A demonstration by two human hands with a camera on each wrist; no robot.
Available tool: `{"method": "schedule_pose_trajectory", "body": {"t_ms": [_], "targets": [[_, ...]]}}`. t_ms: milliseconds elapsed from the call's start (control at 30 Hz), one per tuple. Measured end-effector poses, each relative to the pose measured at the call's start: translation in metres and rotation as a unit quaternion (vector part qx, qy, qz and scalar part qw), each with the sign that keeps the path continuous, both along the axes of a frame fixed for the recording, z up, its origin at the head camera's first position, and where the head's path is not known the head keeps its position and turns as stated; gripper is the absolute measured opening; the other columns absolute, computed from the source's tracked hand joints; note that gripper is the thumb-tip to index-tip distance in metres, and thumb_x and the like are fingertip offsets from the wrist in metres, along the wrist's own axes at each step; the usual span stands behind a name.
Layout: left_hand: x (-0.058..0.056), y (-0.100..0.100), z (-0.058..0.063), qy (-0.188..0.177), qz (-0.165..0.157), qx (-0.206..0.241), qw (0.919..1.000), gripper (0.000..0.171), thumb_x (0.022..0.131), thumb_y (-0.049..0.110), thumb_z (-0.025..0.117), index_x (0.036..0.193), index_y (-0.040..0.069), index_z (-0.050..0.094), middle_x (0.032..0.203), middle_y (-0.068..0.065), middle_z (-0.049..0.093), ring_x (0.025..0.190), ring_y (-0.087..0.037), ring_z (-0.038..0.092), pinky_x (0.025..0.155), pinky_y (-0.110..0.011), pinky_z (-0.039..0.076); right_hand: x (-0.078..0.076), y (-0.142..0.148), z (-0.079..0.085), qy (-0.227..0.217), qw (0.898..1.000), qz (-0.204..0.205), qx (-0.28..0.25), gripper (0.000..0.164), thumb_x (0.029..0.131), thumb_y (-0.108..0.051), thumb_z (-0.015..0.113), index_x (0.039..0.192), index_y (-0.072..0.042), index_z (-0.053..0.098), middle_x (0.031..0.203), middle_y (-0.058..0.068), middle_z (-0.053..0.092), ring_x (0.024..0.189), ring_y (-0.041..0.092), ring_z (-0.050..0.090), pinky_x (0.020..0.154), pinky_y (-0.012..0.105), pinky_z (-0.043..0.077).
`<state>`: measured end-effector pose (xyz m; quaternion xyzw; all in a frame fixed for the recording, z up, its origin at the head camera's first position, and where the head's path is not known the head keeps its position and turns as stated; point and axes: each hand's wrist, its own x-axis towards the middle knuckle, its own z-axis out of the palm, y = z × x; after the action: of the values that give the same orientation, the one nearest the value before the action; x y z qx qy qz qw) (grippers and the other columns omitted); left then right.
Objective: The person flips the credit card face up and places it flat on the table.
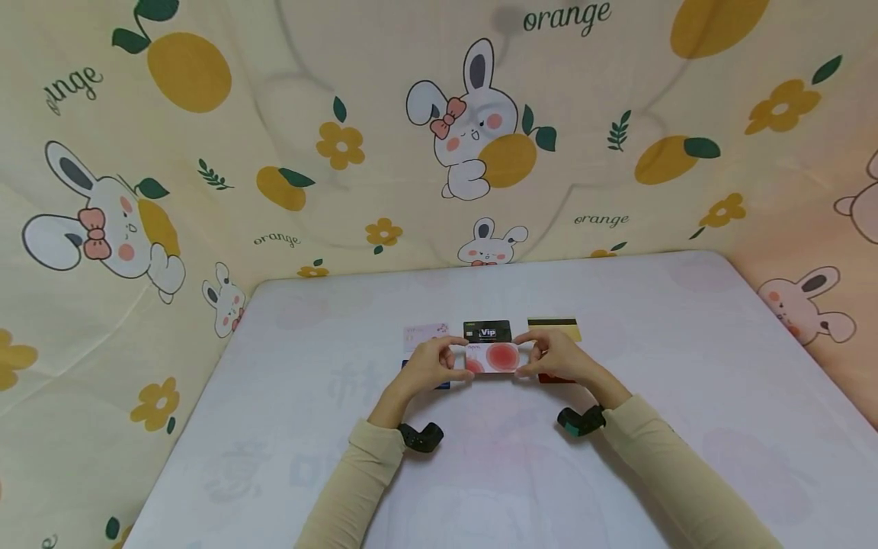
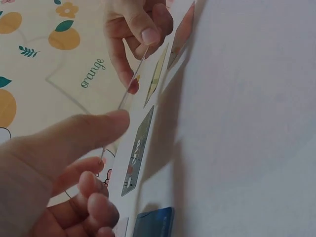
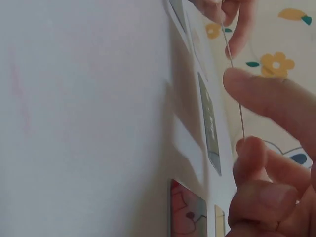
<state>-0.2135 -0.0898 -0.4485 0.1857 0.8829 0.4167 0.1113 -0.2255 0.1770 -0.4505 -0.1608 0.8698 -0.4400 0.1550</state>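
Between both hands is a thin white card with red circles (image 1: 492, 358), held above the table. My left hand (image 1: 427, 366) pinches its left edge with thumb and fingers. At the opposite edge, my right hand (image 1: 561, 355) pinches it the same way. Both wrist views show the card nearly edge-on, a thin line. Behind it lies a black "Vip" card (image 1: 488, 329), its lower part covered in the head view. A pale pink card (image 1: 418, 335) and a blue card (image 2: 154, 224) lie by the left hand. Near the right are a gold card with a black stripe (image 1: 559, 324) and a red card (image 3: 187, 210).
The cards lie on a white-covered table (image 1: 494, 473). A cream curtain (image 1: 384, 69) printed with rabbits and oranges hangs behind and beside it. Each wrist wears a black device, one on the left (image 1: 421, 438) and one on the right (image 1: 580, 422).
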Motion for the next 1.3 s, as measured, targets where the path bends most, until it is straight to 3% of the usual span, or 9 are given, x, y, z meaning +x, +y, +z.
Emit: {"method": "schedule_pose_trajectory", "body": {"t_ms": [167, 233, 300, 333, 400, 433, 500, 567, 1300], "targets": [[0.002, 0.002, 0.000, -0.011, 0.008, -0.018, 0.9998, 0.055, 0.076, 0.020, 0.081, 0.126, 0.007, 0.061, 0.067, 0.004, 0.047, 0.060, -0.007, 0.041, 0.062, -0.021, 0.039, 0.002, -0.002, -0.001, -0.026, 0.999, -0.021, -0.001, 0.060, 0.074, -0.017, 0.083, 0.125, 0.003, 0.058, 0.059, -0.003, 0.053, 0.056, 0.008, 0.046, 0.055, 0.022, 0.036], [0.002, 0.003, -0.001, -0.007, 0.007, -0.019, 0.9998, 0.054, 0.076, 0.020, 0.081, 0.124, 0.006, 0.062, 0.065, 0.005, 0.046, 0.058, -0.006, 0.039, 0.080, -0.028, 0.048, 0.003, -0.003, -0.002, -0.033, 0.999, -0.026, -0.002, 0.061, 0.074, -0.017, 0.083, 0.126, 0.002, 0.058, 0.057, -0.005, 0.050, 0.054, 0.007, 0.043, 0.053, 0.021, 0.034], [0.003, 0.004, -0.001, -0.006, 0.008, -0.020, 0.9997, 0.053, 0.076, 0.019, 0.082, 0.124, 0.006, 0.062, 0.063, 0.005, 0.044, 0.057, -0.006, 0.038, 0.099, -0.037, 0.045, 0.004, -0.003, -0.003, -0.038, 0.999, -0.030, -0.004, 0.061, 0.073, -0.017, 0.083, 0.126, 0.002, 0.058, 0.055, -0.006, 0.047, 0.052, 0.007, 0.040, 0.050, 0.021, 0.031], [0.003, 0.004, -0.001, -0.007, 0.009, -0.020, 0.9997, 0.053, 0.076, 0.019, 0.082, 0.124, 0.006, 0.062, 0.063, 0.005, 0.044, 0.057, -0.006, 0.038, 0.100, -0.040, 0.044, 0.004, -0.003, -0.003, -0.038, 0.999, -0.030, -0.004, 0.062, 0.073, -0.017, 0.083, 0.126, 0.002, 0.058, 0.055, -0.006, 0.046, 0.051, 0.007, 0.039, 0.049, 0.021, 0.031], [0.003, 0.004, -0.001, -0.011, 0.012, -0.022, 0.9996, 0.054, 0.076, 0.019, 0.081, 0.124, 0.006, 0.062, 0.063, 0.005, 0.044, 0.057, -0.007, 0.038, 0.096, -0.037, 0.046, 0.004, -0.004, -0.004, -0.042, 0.999, -0.033, -0.005, 0.062, 0.073, -0.017, 0.083, 0.127, 0.002, 0.058, 0.054, -0.006, 0.043, 0.050, 0.007, 0.037, 0.048, 0.020, 0.029], [0.003, 0.005, -0.001, -0.013, 0.012, -0.023, 0.9996, 0.054, 0.076, 0.019, 0.081, 0.125, 0.006, 0.062, 0.063, 0.005, 0.044, 0.057, -0.007, 0.038, 0.085, -0.032, 0.048, 0.005, -0.005, -0.004, -0.046, 0.998, -0.036, -0.005, 0.062, 0.073, -0.017, 0.083, 0.127, 0.002, 0.058, 0.053, -0.007, 0.042, 0.049, 0.007, 0.036, 0.048, 0.020, 0.029], [0.004, 0.005, -0.001, -0.019, 0.013, -0.026, 0.9994, 0.055, 0.076, 0.018, 0.081, 0.125, 0.005, 0.061, 0.064, 0.005, 0.044, 0.057, -0.007, 0.038, 0.065, -0.023, 0.040, 0.005, -0.005, -0.005, -0.052, 0.998, -0.039, -0.006, 0.062, 0.073, -0.016, 0.083, 0.127, 0.002, 0.058, 0.053, -0.007, 0.041, 0.049, 0.007, 0.035, 0.047, 0.020, 0.029], [0.004, 0.005, -0.002, -0.024, 0.013, -0.027, 0.9993, 0.055, 0.076, 0.018, 0.081, 0.126, 0.004, 0.061, 0.063, 0.005, 0.044, 0.057, -0.007, 0.038, 0.057, -0.018, 0.032, 0.006, -0.006, -0.006, -0.060, 0.997, -0.044, -0.009, 0.062, 0.072, -0.015, 0.083, 0.126, 0.002, 0.059, 0.052, -0.007, 0.039, 0.049, 0.007, 0.034, 0.047, 0.019, 0.028], [0.006, 0.007, -0.008, -0.016, 0.028, -0.073, 0.9968, 0.055, 0.073, 0.023, 0.083, 0.123, 0.009, 0.063, 0.061, 0.006, 0.039, 0.055, -0.008, 0.034, 0.051, -0.019, 0.026, 0.008, -0.014, -0.012, -0.072, 0.994, -0.075, 0.038, 0.059, 0.072, -0.018, 0.084, 0.125, -0.005, 0.062, 0.054, -0.004, 0.038, 0.048, 0.011, 0.036, 0.047, 0.021, 0.030]]}}
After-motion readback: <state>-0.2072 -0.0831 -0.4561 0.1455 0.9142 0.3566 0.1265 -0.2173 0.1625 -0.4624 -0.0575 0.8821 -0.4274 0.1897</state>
